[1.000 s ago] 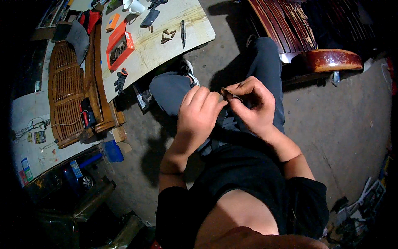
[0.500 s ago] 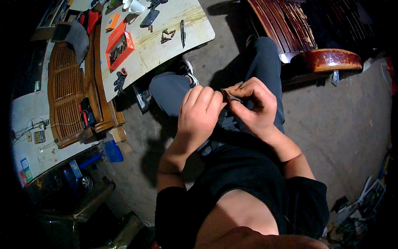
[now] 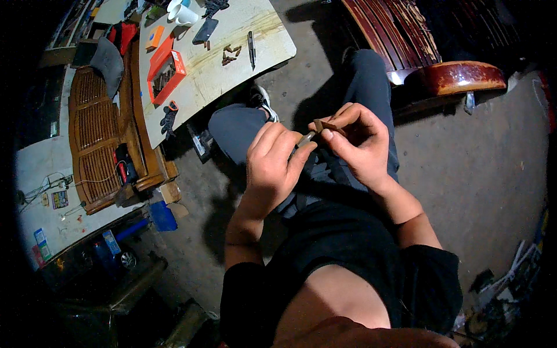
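Over my lap, my left hand [image 3: 272, 159] pinches a short, pale grey piece [image 3: 306, 139] between thumb and fingers. Its tip almost meets a small brown piece [image 3: 329, 126], thin and bent-looking, pinched by my right hand [image 3: 362, 136]. Whether the two pieces touch, and what they are made of, I cannot tell. On the white table [image 3: 203, 87] ahead lie several small brown pieces [image 3: 231, 55] in a loose group. Beside them is a slim black knife-like tool [image 3: 252, 49]. An open orange-red box [image 3: 168, 78] holds more brown pieces.
A dark phone [image 3: 205, 31], a white mug [image 3: 184, 15] and a black glove [image 3: 169, 119] are on the table. A brown slatted wooden bench [image 3: 96, 127] stands at left. At far right is a dark red slatted chair [image 3: 458, 80]. A blue dustpan [image 3: 162, 216] lies on the floor.
My hands have drawn slightly apart, and the pale piece in my left fingers now shows. The brown piece in my right fingers has turned. The view has shifted a little.
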Action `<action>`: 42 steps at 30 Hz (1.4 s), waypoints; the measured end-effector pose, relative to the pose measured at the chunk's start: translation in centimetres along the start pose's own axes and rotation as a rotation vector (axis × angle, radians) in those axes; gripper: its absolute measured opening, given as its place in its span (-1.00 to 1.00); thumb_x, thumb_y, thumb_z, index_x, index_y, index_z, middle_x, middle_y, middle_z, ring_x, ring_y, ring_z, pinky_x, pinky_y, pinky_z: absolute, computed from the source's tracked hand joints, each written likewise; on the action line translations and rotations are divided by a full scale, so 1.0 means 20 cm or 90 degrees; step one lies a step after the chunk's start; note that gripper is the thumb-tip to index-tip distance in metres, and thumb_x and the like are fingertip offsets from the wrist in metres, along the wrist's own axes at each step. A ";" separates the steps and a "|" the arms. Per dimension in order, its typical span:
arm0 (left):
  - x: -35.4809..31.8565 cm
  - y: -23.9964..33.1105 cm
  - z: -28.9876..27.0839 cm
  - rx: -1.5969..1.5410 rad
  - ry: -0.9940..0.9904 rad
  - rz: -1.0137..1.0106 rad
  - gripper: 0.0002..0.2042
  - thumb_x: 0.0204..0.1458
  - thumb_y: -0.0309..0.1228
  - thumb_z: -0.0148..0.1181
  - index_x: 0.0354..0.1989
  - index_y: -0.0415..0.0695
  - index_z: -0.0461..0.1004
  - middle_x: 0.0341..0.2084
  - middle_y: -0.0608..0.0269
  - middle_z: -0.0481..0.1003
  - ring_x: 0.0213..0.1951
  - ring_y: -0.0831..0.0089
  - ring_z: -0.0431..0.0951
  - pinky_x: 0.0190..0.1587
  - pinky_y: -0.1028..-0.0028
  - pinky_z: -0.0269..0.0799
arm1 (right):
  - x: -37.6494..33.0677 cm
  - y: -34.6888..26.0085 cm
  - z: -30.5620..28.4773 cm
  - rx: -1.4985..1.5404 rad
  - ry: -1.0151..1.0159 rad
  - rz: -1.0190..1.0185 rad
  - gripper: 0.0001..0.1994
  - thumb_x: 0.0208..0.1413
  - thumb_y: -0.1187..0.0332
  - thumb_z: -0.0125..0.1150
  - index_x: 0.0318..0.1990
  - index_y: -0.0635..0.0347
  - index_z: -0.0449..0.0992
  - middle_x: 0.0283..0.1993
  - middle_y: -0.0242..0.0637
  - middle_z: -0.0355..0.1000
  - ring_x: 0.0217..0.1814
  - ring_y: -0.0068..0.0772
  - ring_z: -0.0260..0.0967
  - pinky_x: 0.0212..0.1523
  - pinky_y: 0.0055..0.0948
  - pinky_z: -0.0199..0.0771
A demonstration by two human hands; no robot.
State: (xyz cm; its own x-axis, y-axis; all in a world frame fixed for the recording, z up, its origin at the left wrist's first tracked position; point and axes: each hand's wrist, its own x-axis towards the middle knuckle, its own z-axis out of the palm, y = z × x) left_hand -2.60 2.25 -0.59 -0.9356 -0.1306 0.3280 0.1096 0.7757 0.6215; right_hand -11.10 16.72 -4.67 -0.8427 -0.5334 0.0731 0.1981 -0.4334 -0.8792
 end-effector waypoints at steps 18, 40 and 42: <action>0.01 0.00 0.02 0.254 -0.026 0.180 -0.79 -0.22 -0.56 0.32 -0.40 -0.24 0.42 -0.52 0.15 0.29 -0.45 0.19 0.34 -0.38 0.32 0.30 | 0.01 0.00 -0.01 -0.306 -0.010 -0.211 -0.86 -0.19 0.62 0.32 -0.43 0.35 0.48 -0.42 -0.24 0.45 -0.37 -0.42 0.44 -0.34 -0.53 0.42; 0.02 0.00 -0.01 0.058 0.007 0.092 -0.79 -0.15 -0.51 0.32 -0.48 -0.27 0.36 -0.55 0.06 0.26 -0.48 0.08 0.32 -0.44 0.26 0.28 | 0.02 0.00 0.00 -0.208 -0.051 -0.264 -0.85 -0.21 0.65 0.30 -0.44 0.38 0.45 -0.36 -0.13 0.46 -0.26 -0.26 0.53 -0.23 -0.45 0.49; 0.02 0.01 -0.01 0.096 0.003 0.105 -0.78 -0.20 -0.54 0.33 -0.48 -0.26 0.35 -0.55 0.08 0.25 -0.48 0.08 0.31 -0.44 0.26 0.28 | 0.01 -0.01 0.00 -0.219 -0.053 -0.253 -0.85 -0.21 0.64 0.30 -0.44 0.38 0.46 -0.36 -0.13 0.47 -0.27 -0.28 0.52 -0.24 -0.47 0.49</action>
State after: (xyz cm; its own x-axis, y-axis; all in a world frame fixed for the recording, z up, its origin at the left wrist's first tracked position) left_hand -2.83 2.16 -0.18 -0.9077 0.0024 0.4197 0.2083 0.8707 0.4456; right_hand -11.40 16.72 -4.56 -0.7739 -0.4384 0.4570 -0.3158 -0.3584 -0.8785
